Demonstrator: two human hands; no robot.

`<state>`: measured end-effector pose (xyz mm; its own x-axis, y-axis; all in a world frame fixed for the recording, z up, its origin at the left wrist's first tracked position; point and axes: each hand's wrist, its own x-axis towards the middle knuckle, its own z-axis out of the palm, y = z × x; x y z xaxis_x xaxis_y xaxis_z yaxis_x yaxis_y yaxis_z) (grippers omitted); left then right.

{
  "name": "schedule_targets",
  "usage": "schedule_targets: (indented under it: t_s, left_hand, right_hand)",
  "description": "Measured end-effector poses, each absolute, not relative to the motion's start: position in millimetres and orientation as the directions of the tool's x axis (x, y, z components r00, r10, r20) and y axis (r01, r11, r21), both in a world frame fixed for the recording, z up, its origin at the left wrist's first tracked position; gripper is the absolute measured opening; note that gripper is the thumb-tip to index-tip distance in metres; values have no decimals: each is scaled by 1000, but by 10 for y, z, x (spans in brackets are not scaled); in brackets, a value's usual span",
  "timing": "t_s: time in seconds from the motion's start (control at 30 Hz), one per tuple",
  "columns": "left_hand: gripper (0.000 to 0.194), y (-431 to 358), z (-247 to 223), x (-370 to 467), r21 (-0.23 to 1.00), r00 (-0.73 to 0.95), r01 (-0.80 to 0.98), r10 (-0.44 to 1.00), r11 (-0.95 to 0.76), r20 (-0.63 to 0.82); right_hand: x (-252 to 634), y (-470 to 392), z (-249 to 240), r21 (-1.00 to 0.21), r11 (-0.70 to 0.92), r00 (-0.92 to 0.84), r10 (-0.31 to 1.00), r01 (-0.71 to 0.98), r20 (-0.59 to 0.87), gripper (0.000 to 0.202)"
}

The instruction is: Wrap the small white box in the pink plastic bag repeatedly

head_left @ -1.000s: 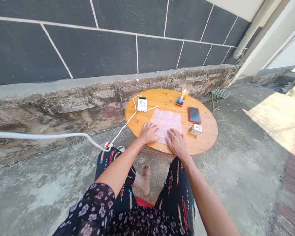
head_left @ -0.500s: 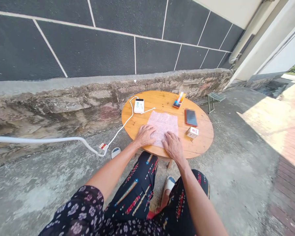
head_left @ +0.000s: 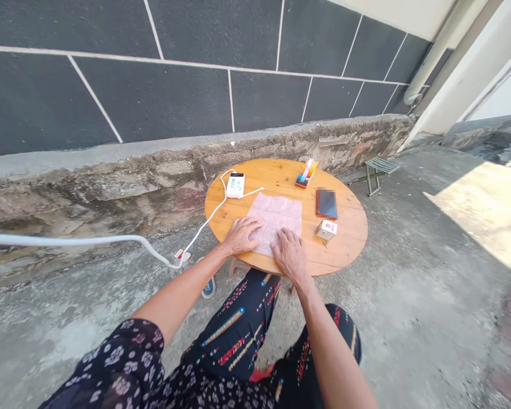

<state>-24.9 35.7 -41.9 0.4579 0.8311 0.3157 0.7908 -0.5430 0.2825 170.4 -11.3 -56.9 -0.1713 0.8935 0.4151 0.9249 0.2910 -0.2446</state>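
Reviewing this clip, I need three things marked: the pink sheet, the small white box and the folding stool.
Pink sheet [head_left: 276,216]: head view, middle of its upper surface.
Small white box [head_left: 327,230]: head view, middle of its visible sides.
Folding stool [head_left: 382,165]: head view, its seat.

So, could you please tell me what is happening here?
A person rests the left hand and the right hand on a pink sheet, which lies spread on a wooden table. Both hands lie open. A white device is near its far left corner; a small box and a dark flat item are to its right.
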Motion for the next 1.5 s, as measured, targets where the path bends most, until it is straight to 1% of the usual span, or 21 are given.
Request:
schedule_targets:
  t_s: [0.4,0.57,0.67,0.77,0.87,0.93,1.07,1.2,1.27,1.33,1.37,1.4,1.5]
  left_hand:
    - [54,374,-428,-228,308,451,786,839,-535,305]
    - [53,388,-397,-275,374,445,765,850,-525,283]
    - [50,418,-337,-269,394,424,747,840,-536,338]
    - [47,475,-285,-221,348,499,702,778,-621,382]
    - [42,535,-280,-189,332,589,656,735,-678,338]
    - [38,558,-302,-201,337,615,635,719,-695,325]
    - [37,557,-353,-266,342,609,612,701,-713,372]
    - [33,556,-386,-303,363,598,598,699,-715,391]
    - [32,562,-400,-307,380,588,593,704,-710,398]
    - [33,565,-404,-307,395,582,587,707,-707,401]
    - [32,564,-401,-306,401,580,585,709,-705,401]
    - [32,560,-395,-305,409,578,582,711,-703,400]
    - [37,549,-372,-301,434,572,576,721,-693,391]
  right_hand:
    - [1736,-123,-530,-263,306,-183,896,915,405,38]
    - [1740,-102,-568,-257,315,-188,888,913,419,36]
    - [1744,-102,-578,-250,317,-188,883,915,430,35]
    - [1739,-103,-567,-230,311,-191,883,922,428,36]
    - [1716,-87,-530,-199,304,-204,891,931,406,36]
    - [1703,-72,-493,-174,309,-226,897,935,380,37]
    - [1802,-124,-411,-109,303,-257,914,947,313,36]
    - [2100,-303,-314,-55,254,-233,939,966,254,31]
    - [2181,-340,-249,-52,223,-202,945,974,259,27]
    - [2117,-277,-184,-58,205,-178,935,977,306,26]
    - [2029,-205,-159,-63,210,-177,926,976,335,28]
    - [1913,-110,-141,-68,251,-214,916,966,340,29]
    - [1546,252,-130,-72,381,-345,891,922,296,36]
